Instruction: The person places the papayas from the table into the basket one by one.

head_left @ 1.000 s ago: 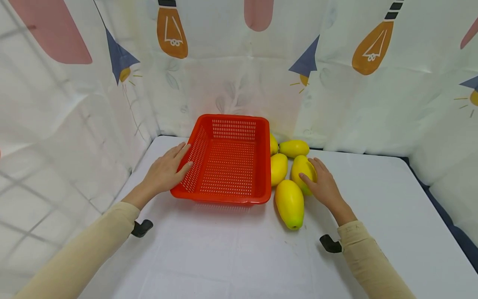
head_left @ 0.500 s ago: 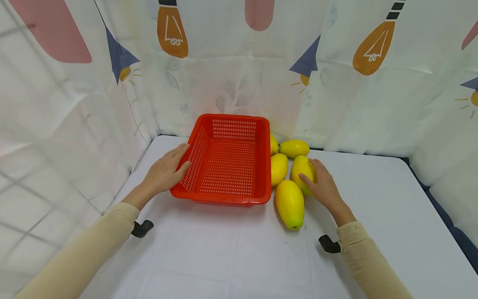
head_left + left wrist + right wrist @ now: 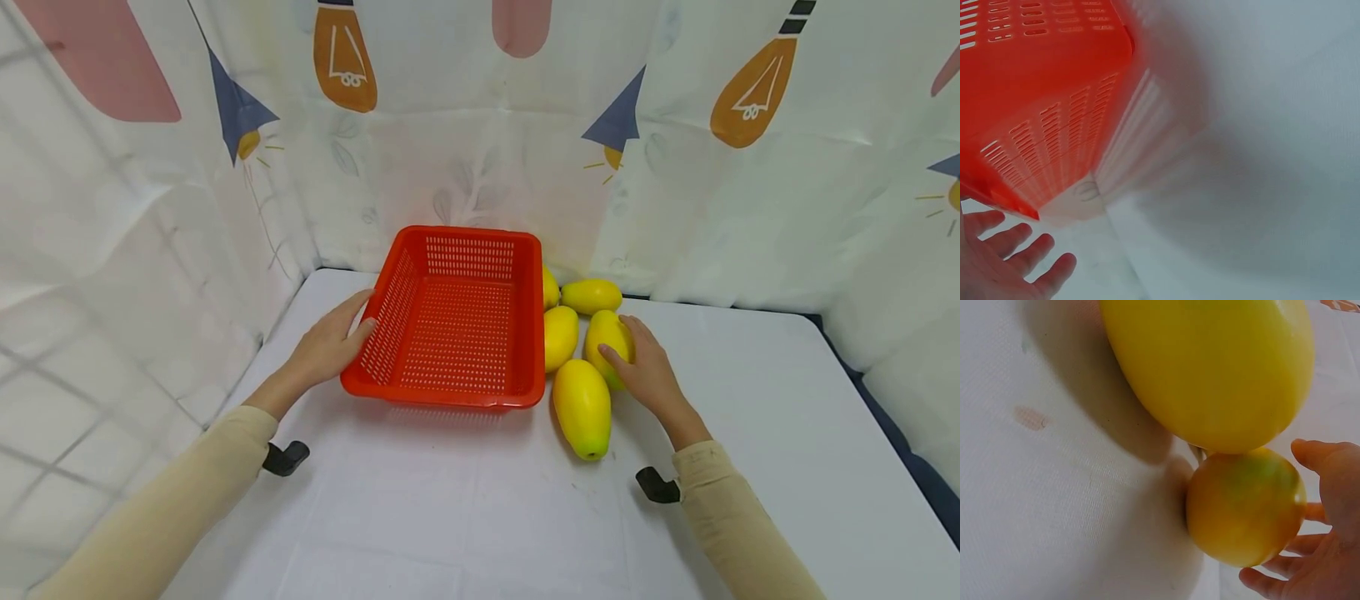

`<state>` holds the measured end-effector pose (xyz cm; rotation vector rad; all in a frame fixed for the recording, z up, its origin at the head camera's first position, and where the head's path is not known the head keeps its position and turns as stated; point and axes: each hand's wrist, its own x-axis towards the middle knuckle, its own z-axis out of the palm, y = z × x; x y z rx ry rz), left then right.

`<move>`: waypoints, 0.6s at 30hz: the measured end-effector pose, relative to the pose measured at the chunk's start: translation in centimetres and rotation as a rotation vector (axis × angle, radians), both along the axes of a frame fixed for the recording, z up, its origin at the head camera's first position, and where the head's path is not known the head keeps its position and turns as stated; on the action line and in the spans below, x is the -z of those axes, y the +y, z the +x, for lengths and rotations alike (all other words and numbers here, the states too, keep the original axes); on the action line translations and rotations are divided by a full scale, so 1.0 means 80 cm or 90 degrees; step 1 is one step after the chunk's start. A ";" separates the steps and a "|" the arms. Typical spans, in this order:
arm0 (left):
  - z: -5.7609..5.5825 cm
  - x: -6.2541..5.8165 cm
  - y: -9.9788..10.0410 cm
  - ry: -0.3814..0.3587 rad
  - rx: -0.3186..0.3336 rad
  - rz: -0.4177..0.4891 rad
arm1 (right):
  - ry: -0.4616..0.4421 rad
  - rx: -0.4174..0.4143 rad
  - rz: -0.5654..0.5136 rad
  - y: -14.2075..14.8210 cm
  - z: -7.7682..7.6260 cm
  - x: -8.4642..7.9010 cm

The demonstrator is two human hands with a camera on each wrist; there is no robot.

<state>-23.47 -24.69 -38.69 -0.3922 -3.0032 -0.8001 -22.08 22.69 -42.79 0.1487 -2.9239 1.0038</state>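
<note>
A red perforated plastic basket (image 3: 457, 333) sits left of several yellow mangoes. At its left rim is my left hand (image 3: 324, 346), palm toward the basket wall. In the left wrist view, the fingers of that hand (image 3: 1007, 256) are spread, just off the basket's edge. My right hand (image 3: 651, 367) is against the right side of a yellow mango (image 3: 604, 340), thumb toward its front. The right wrist view has this mango (image 3: 1244, 509) beside the spread fingers, with the thumb standing off its surface. A larger mango (image 3: 582, 410) lies nearer me.
More mangoes, one at the basket's right wall (image 3: 561, 337) and one farther back (image 3: 591, 297), lie on the white-covered table (image 3: 450, 508). Another is partly hidden behind the basket. A printed curtain (image 3: 480, 150) hangs along the table's back edge.
My left hand has drawn slightly left, its thumb and fingertips now farther off the basket's inside. My right hand, the basket and the mangoes have stayed nearly in place.
</note>
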 end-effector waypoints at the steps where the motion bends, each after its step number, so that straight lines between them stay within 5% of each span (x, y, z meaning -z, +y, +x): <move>1: -0.001 0.001 -0.001 -0.005 -0.003 0.006 | 0.001 0.001 -0.002 0.000 0.000 0.000; 18: -0.011 0.016 -0.009 -0.097 -0.028 0.143 | -0.024 0.021 -0.043 0.002 -0.003 0.008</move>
